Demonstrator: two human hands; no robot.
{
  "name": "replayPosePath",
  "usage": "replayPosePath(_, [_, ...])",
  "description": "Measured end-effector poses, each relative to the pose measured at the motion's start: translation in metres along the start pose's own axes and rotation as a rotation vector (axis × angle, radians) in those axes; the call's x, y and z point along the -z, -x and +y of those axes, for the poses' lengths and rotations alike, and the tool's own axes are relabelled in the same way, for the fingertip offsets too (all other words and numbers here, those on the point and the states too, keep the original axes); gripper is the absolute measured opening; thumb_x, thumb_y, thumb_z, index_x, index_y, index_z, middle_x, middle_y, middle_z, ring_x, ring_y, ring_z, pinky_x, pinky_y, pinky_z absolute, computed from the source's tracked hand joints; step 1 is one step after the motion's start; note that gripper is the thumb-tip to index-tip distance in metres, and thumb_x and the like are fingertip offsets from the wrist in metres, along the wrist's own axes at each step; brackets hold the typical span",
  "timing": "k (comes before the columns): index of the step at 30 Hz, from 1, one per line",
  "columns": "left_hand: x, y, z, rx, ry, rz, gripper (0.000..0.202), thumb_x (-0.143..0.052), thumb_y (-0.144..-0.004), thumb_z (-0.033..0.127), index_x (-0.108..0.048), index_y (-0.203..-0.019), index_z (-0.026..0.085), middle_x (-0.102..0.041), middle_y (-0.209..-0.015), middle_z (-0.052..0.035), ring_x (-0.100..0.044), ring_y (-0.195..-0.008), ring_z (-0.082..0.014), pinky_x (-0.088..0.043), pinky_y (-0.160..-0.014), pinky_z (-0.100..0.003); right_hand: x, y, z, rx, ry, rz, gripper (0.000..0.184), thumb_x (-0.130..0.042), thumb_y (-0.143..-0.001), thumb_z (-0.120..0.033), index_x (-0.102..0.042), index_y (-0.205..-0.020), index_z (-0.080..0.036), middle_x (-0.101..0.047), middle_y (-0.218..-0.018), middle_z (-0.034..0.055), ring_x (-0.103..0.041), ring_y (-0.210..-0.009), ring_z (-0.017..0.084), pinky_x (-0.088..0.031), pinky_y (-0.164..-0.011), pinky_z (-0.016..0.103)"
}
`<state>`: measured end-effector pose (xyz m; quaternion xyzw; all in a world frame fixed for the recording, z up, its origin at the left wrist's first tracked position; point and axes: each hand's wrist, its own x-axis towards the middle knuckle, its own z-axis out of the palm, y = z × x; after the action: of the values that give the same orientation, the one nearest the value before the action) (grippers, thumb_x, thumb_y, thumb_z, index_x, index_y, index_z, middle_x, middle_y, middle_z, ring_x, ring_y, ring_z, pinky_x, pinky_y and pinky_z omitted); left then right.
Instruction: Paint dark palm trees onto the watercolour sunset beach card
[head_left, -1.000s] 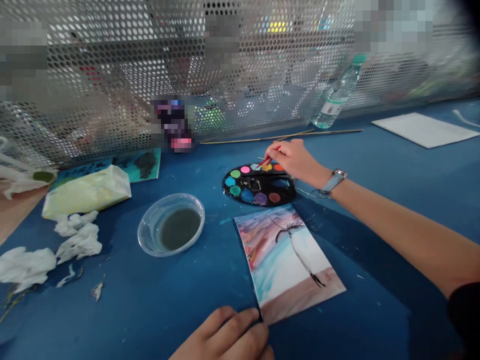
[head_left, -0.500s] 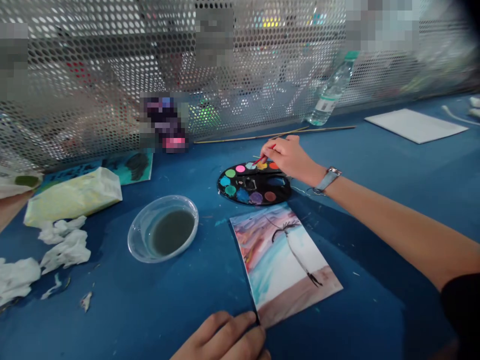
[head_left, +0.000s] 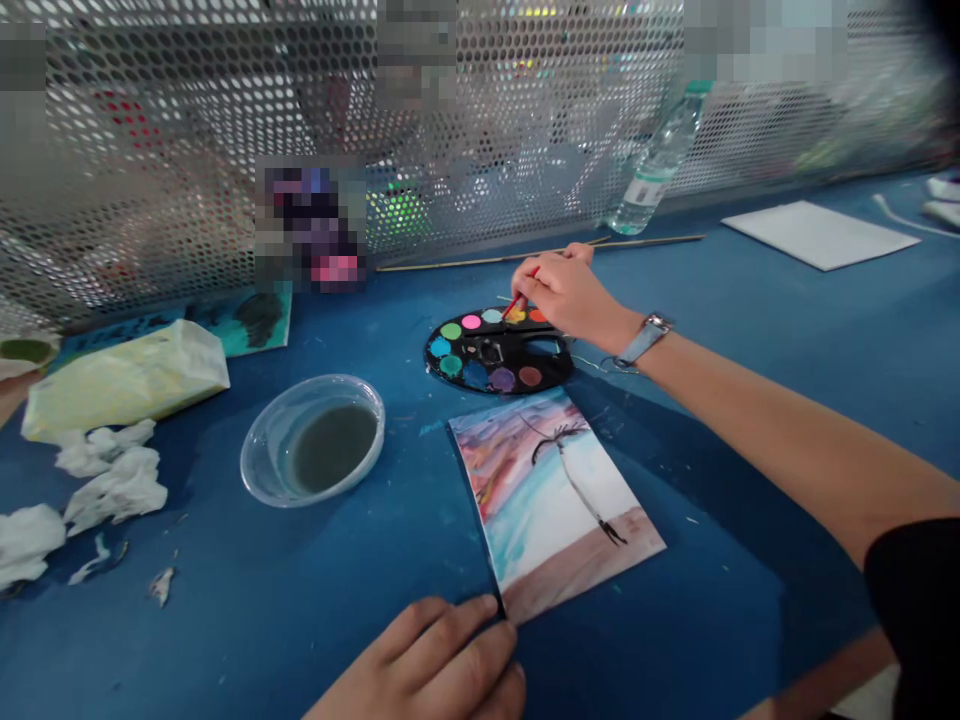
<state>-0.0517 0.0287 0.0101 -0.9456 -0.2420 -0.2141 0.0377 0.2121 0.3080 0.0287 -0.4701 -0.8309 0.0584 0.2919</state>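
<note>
Right hand (head_left: 570,295) pinches red paintbrush (head_left: 520,303) above watercolor palette (head_left: 499,350), at 12 o'clock from watercolor painting (head_left: 551,500); left hand (head_left: 427,665) has fingers curled against its 6 o'clock corner, grip unclear.

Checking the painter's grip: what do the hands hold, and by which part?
The right hand pinches a red paintbrush by its handle; the left hand has its fingers holding down the bottom corner of the watercolour painting.

The left hand (head_left: 424,665) is cut off by the bottom edge; the right hand (head_left: 566,295) covers the far rim of the watercolour palette (head_left: 499,355); the tip of the paintbrush (head_left: 517,305) is too small to make out; a pixelated patch (head_left: 311,228) hides an object left of centre.
</note>
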Motion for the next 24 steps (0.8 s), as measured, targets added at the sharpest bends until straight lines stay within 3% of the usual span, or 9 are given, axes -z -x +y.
replayPosePath(4, [-0.001,0.007,0.005,-0.005,-0.018,-0.061,0.032,-0.043,-0.112,0.031,-0.075,-0.115,0.032,-0.076,-0.122,0.0121,-0.061,-0.121,-0.014,-0.044,-0.099,-0.03,0.002,-0.003,-0.009,0.026,0.034,0.003,0.032,-0.039,-0.103,-0.028,-0.061,-0.08,-0.022,-0.078,-0.1,0.0044,-0.064,-0.104,0.025,-0.026,-0.103,0.051])
replayPosePath(8, [0.002,0.007,0.008,0.017,-0.023,-0.145,0.032,-0.044,-0.112,0.04,-0.073,-0.121,0.032,-0.074,-0.127,0.0114,-0.059,-0.124,-0.0141,-0.043,-0.1,-0.029,0.034,0.017,-0.024,0.0,-0.016,0.116,0.032,-0.041,-0.107,-0.033,-0.064,-0.087,-0.025,-0.08,-0.095,0.0037,-0.069,-0.099,0.022,-0.034,-0.105,0.048])
replayPosePath(11, [0.003,0.006,0.01,0.003,-0.01,-0.175,0.035,-0.039,-0.112,0.041,-0.072,-0.123,0.032,-0.073,-0.13,0.0106,-0.057,-0.128,-0.0139,-0.042,-0.103,-0.028,0.069,0.069,-0.04,-0.002,-0.08,0.239,0.031,-0.041,-0.109,-0.039,-0.067,-0.096,-0.027,-0.081,-0.099,0.004,-0.073,-0.098,0.019,-0.047,-0.096,0.04])
replayPosePath(14, [0.002,0.007,0.011,-0.056,0.006,-0.15,0.036,-0.038,-0.113,0.04,-0.072,-0.123,0.032,-0.073,-0.129,0.0099,-0.056,-0.131,-0.0138,-0.041,-0.105,-0.027,0.088,0.145,-0.058,0.009,0.062,0.296,0.027,-0.049,-0.106,-0.032,-0.071,-0.092,-0.03,-0.082,-0.091,0.0003,-0.074,-0.089,0.021,-0.043,-0.097,0.042])
replayPosePath(17, [-0.001,0.005,0.012,-0.123,0.014,-0.126,0.033,-0.04,-0.112,0.035,-0.071,-0.124,0.032,-0.071,-0.131,0.0109,-0.054,-0.132,-0.0157,-0.041,-0.106,-0.029,0.084,0.208,-0.072,0.013,0.033,0.228,0.019,-0.055,-0.102,-0.022,-0.072,-0.103,-0.03,-0.081,-0.099,-0.0003,-0.075,-0.092,0.021,-0.043,-0.093,0.042])
replayPosePath(19, [-0.004,0.004,0.01,-0.147,0.011,-0.109,0.033,-0.04,-0.112,0.032,-0.071,-0.123,0.032,-0.07,-0.132,0.0106,-0.054,-0.132,-0.017,-0.042,-0.106,-0.029,0.076,0.232,-0.076,0.022,-0.009,0.165,0.022,-0.056,-0.101,-0.018,-0.07,-0.112,-0.03,-0.081,-0.102,-0.0001,-0.076,-0.097,0.021,-0.043,-0.092,0.042])
replayPosePath(24, [-0.011,0.003,0.008,-0.105,0.055,-0.075,0.035,-0.038,-0.112,0.028,-0.072,-0.121,0.03,-0.069,-0.132,0.0087,-0.055,-0.132,-0.0187,-0.044,-0.107,-0.031,0.065,0.243,-0.073,-0.059,0.061,0.079,0.023,-0.055,-0.102,-0.02,-0.069,-0.114,-0.033,-0.079,-0.104,-0.0018,-0.075,-0.099,0.02,-0.041,-0.092,0.043])
